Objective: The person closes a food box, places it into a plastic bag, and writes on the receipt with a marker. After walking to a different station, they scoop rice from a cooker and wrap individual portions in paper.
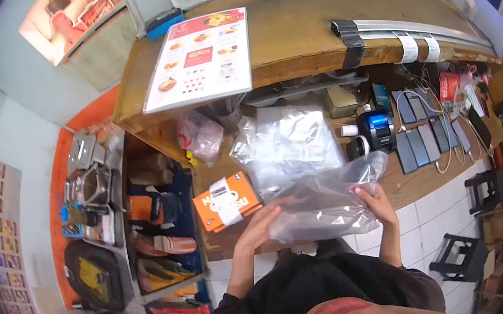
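Note:
A clear plastic bag (324, 214) is stretched between my two hands, above the front edge of the wooden counter. My left hand (260, 228) grips its left side, with the fingers partly behind the film. My right hand (375, 202) is closed on its right side, thumb on top. Behind it on the counter lies a pile of clear plastic bags (291, 142). An orange printed box (226, 202) with a white band sits just left of my left hand.
Several phones (414, 147) with cables lie on the right, beside a blue-black device (379, 129). A menu sheet (199, 58) overhangs the upper shelf (290, 23). Metal rails (414, 31) run along its edge. A black stool (458, 256) stands on the tiled floor.

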The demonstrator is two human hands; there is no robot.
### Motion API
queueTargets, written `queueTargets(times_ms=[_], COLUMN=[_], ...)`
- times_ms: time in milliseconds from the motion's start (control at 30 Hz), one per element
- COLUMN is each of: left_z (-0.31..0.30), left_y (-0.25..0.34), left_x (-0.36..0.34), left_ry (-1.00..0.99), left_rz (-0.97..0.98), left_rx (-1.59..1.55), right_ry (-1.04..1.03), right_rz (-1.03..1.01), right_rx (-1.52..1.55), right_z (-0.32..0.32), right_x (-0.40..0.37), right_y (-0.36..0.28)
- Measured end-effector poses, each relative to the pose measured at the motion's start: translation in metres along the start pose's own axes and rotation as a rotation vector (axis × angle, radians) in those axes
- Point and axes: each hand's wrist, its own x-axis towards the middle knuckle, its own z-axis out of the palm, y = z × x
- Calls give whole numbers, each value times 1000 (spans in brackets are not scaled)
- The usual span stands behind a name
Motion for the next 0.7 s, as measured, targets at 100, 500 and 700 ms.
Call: queueTargets(times_ms=[100,500,700], left_z=[-29,-36,-32], left_y=[6,-43,-75], left_x=[-11,-42,-51], left_ry=[-75,-55,55], left_rz=[-230,-130,-227], left_rx=[37,-91,143], right_ry=[-217,532,458], right_rz=[66,-63,-19], right_rx=[-146,-860,-491], right_z=[-1,31,81], right_x=[-32,-103,-127], right_y=[-22,38,37])
